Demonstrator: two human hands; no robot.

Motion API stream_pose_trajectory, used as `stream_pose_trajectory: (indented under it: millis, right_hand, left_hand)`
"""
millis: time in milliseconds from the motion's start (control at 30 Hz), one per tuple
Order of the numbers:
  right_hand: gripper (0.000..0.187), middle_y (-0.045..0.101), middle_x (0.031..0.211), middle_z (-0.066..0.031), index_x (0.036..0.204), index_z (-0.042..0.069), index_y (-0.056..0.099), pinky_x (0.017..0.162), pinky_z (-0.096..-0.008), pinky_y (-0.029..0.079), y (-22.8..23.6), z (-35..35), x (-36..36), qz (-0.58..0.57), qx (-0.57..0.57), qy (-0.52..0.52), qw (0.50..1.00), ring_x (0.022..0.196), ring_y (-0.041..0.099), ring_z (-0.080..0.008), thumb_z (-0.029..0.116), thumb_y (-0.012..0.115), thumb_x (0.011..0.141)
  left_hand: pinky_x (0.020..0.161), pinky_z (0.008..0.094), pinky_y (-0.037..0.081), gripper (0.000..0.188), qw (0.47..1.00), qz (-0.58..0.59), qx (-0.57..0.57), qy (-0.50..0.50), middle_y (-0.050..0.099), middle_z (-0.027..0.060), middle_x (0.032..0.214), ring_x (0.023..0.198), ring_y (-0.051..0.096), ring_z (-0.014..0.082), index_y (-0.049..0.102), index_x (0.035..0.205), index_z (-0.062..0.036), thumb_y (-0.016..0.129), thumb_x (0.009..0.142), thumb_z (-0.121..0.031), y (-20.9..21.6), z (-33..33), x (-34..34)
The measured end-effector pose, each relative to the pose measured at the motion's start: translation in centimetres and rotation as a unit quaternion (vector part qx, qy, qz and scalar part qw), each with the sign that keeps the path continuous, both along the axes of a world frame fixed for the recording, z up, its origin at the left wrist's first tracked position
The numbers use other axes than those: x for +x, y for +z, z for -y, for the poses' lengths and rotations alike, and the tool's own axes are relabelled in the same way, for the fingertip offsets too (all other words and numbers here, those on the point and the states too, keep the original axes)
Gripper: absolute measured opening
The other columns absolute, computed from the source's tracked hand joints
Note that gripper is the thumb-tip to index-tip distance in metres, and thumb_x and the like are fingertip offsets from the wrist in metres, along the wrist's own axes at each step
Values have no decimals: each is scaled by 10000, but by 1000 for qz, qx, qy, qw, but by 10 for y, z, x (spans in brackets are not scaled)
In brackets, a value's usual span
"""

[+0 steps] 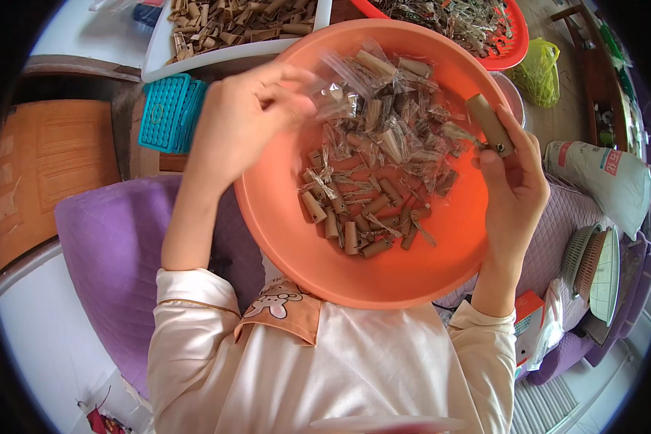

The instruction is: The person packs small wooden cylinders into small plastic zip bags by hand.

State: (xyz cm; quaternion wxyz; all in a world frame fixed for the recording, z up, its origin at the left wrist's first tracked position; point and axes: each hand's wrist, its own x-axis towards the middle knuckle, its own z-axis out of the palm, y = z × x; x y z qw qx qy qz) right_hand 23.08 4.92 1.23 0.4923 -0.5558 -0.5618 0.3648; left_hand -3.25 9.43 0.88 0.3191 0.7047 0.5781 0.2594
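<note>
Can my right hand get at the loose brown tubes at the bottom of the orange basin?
Probably yes. The right hand is at the orange basin's rim, holding one brown tube, and the loose brown tubes lie uncovered just below it.

Person, seen from above: pale cream long-sleeved top, loose fit, soft folds across the front. Both sleeves [195, 289] pushed up to the elbows, cuffs edged with thin tan piping. Tan-orange collar flap [282, 309] bearing a cartoon rabbit print in white. Forearms bare. Left hand [246, 119] and right hand [513, 181] without rings, watch or gloves.
</note>
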Motion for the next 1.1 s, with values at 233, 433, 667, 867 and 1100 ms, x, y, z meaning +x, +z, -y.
stream_pose_trajectory:
  millis: [233, 433, 667, 867, 1100]
  right_hand:
    - [297, 568, 808, -110, 914, -17, 581, 627, -251, 472, 20, 16, -29, 143, 212, 37, 966, 750, 573, -202, -48, 674, 634]
    - [327, 561, 863, -163, 922, -33, 580, 600, -254, 518, 28, 23, -31, 264, 329, 62, 905, 732, 581, -202, -83, 681, 615]
    - [357, 553, 865, -172, 943, -38, 571, 598, -240, 516, 23, 31, -32, 272, 337, 65, 899, 737, 579, -204, -91, 684, 608]
    - [312, 569, 911, -136, 953, -12, 576, 641, -272, 493, 17, 27, -35, 179, 161, 115, 964, 775, 588, -219, -71, 647, 655]
    - [294, 564, 968, -128, 983, -43, 554, 724, -256, 467, 18, 22, -32, 31, 32, 158, 986, 851, 575, -194, -73, 614, 698]
  left_hand:
    - [549, 174, 447, 308, 951, 286, -119, -27, 646, 51, 706, 612, 569, 45, 587, 995, -33, 681, 708, -91, -5, 42, 26]
    - [574, 195, 474, 397, 972, 206, -114, -19, 647, 80, 714, 647, 611, 87, 557, 1033, 0, 700, 701, -165, 6, 56, 31]
    - [562, 205, 489, 360, 990, 128, -42, -44, 647, 83, 714, 646, 626, 105, 554, 1034, 0, 679, 712, -103, 8, 59, 31]
    - [573, 204, 493, 361, 987, 154, -16, -33, 647, 84, 727, 647, 623, 97, 550, 1050, -24, 636, 703, 23, 7, 63, 33]
    - [608, 245, 499, 378, 967, 242, -75, -22, 644, 90, 783, 707, 637, 160, 552, 1046, -46, 680, 694, -100, -1, 67, 35]
